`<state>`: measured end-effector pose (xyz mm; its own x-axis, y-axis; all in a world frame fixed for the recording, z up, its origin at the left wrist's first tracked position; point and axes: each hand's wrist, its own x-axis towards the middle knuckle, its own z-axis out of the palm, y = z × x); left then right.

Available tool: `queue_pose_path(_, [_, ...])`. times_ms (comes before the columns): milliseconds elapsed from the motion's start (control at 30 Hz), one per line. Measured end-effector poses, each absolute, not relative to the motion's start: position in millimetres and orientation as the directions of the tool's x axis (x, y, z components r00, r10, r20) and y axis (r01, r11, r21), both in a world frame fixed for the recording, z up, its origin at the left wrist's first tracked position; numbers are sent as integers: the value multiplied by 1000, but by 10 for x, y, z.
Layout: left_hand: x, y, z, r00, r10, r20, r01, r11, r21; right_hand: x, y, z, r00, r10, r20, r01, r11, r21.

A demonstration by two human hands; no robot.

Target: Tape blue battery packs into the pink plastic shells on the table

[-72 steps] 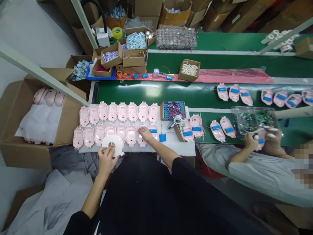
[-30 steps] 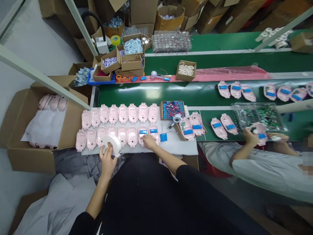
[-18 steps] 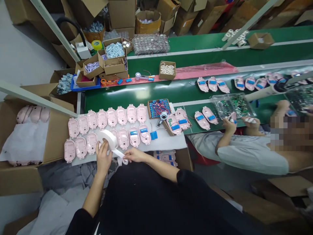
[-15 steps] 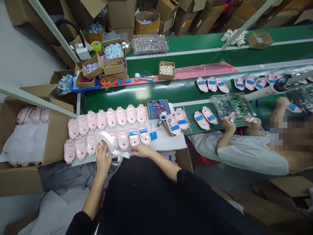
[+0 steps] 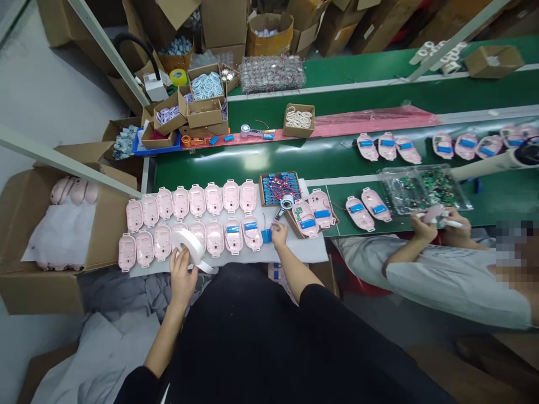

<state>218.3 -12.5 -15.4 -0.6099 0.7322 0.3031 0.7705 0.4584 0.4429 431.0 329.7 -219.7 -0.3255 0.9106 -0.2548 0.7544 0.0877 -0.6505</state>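
Observation:
My left hand (image 5: pixel 182 275) is closed on a roll of white tape (image 5: pixel 191 244), whose loose end (image 5: pixel 205 267) hangs off to the right. Beyond the tape stand two rows of pink plastic housings (image 5: pixel 213 199) on a white foam sheet (image 5: pixel 307 249). Two housings at the right of the front row hold blue battery packs (image 5: pixel 232 229). My right hand (image 5: pixel 279 235) has its fingers pinched together at the right edge of a loose blue battery pack (image 5: pixel 266 235). Its fingertips are small in view, and the exact grip is partly hidden.
A box of wired blue batteries (image 5: pixel 279 188) sits behind my right hand, with a small handheld device (image 5: pixel 285 205) by it. More pink housings (image 5: pixel 320 207) lie to the right. A co-worker (image 5: pixel 438 269) handles parts near a tray of circuit boards (image 5: pixel 425 188). An open carton (image 5: pixel 105 235) stands left.
My right hand has left the tape's loose end and moved right to the loose blue battery pack. My left hand still holds the roll. The camera view has shifted slightly.

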Motion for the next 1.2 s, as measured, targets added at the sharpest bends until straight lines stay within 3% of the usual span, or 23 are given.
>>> queue_pose_path(67, [2184, -123, -165, -615, 723, 315, 769, 462, 442, 4375, 3219, -2252, -208, 953, -220, 611, -49, -790])
queue_pose_path(167, [2178, -127, -187, -627, 716, 307, 758, 472, 449, 4537, 3137, -2313, -295, 919, -261, 547, -62, -835])
queue_pose_path(267, [2173, -109, -193, -636, 722, 273, 746, 485, 456, 4620, 3135, -2331, -304, 893, -331, 662, -51, -748])
queue_pose_path(400, [2159, -49, -150, -614, 741, 271, 762, 468, 447, 4566, 3187, -2301, -275, 883, -381, 846, 33, -533])
queue_pose_path(600, [2129, -30, -114, -593, 746, 304, 784, 448, 430, 4526, 3063, -2205, -443, 828, -343, 864, 293, -410])
queue_pose_path(700, [2138, -32, -113, -585, 744, 322, 791, 437, 428, 4538, 3011, -2132, -456, 822, -340, 865, 320, -386])
queue_pose_path(800, [2160, -6, -68, -543, 757, 364, 827, 406, 389, 4539, 3048, -2008, -438, 820, -367, 859, 263, -439])
queue_pose_path(900, [2191, 31, 28, -460, 801, 383, 882, 362, 302, 4492, 3044, -1756, -418, 844, -335, 799, 167, -578])
queue_pose_path(967, [2218, 54, 99, -408, 843, 350, 908, 335, 252, 4405, 2936, -1481, -495, 830, -259, 653, 157, -741])
queue_pose_path(1067, [2261, 86, 172, -355, 896, 266, 930, 309, 200, 4194, 2654, -926, -692, 714, -107, 321, 171, -931])
queue_pose_path(1200, [2294, 117, 196, -289, 937, 199, 953, 261, 155, 3896, 2421, -220, -818, 572, 65, 87, 234, -968])
